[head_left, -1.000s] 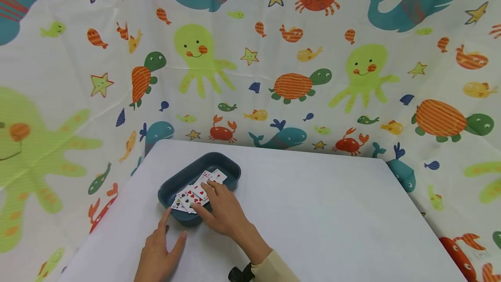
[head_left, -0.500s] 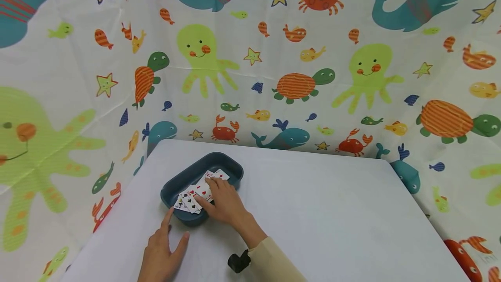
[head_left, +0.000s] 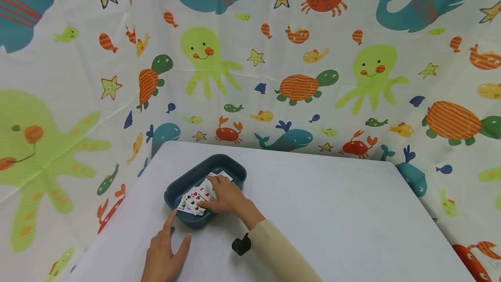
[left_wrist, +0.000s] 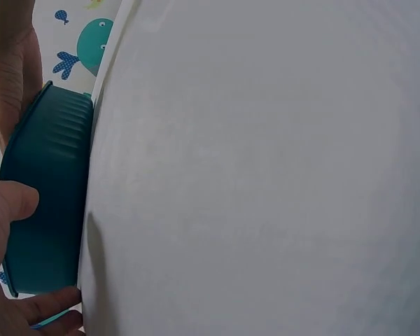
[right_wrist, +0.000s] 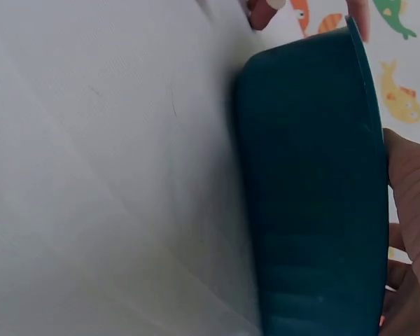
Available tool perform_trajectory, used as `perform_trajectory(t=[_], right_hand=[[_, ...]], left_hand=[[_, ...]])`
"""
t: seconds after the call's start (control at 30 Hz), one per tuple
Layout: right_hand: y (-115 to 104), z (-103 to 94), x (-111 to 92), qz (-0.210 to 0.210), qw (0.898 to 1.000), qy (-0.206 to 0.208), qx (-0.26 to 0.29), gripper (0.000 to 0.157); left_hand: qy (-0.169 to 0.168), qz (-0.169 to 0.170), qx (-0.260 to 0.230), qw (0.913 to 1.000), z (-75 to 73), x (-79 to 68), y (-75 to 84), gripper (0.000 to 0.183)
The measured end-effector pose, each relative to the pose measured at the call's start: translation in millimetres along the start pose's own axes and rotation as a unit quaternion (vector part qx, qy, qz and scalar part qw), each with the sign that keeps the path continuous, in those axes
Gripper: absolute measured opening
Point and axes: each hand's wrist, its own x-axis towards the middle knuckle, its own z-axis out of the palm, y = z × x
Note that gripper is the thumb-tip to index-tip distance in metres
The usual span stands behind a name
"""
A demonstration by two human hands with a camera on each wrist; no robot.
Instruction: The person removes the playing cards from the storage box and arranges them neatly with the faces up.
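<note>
A dark teal oblong tub (head_left: 181, 187) stands on the white table, with several playing cards (head_left: 195, 197) spread face up and overlapping inside. My right hand (head_left: 228, 196) reaches over the near right rim, its fingers spread on the cards, with part of them covered. In the right wrist view, the tub's outer wall (right_wrist: 308, 175) hides most of the right hand (right_wrist: 413, 185). At the near left corner, my left hand (head_left: 164, 249) has its index finger extended to the rim and its thumb apart. The left wrist view shows the left thumb (left_wrist: 19, 200) beside the tub wall (left_wrist: 52, 189).
The white table (head_left: 325, 216) extends to the right of the tub. A curtain (head_left: 266, 55) printed with sea animals hangs behind and at the sides. A small black device (head_left: 241, 244) sits at the right wrist, below the beige sleeve (head_left: 282, 251).
My right hand has moved slightly farther over the cards, toward the far side of the tub. The left hand keeps its place at the rim. The head view has shifted a little.
</note>
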Motion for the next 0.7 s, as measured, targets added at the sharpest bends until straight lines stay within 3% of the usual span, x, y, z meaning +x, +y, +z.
perform_trajectory(t=[0.43, 0.7], right_hand=[[2, -3.3, 22, 0.056, 0.998, -0.026, -0.010, 0.092], [0, 5.5, 33, 0.102, 0.993, -0.034, -0.039, 0.094]], left_hand=[[-0.003, -0.016, -0.004, 0.9999, 2.8, 0.4, 1.8, 0.090], [0.005, -0.019, -0.006, 0.9998, 4.2, -0.7, 2.8, 0.089]])
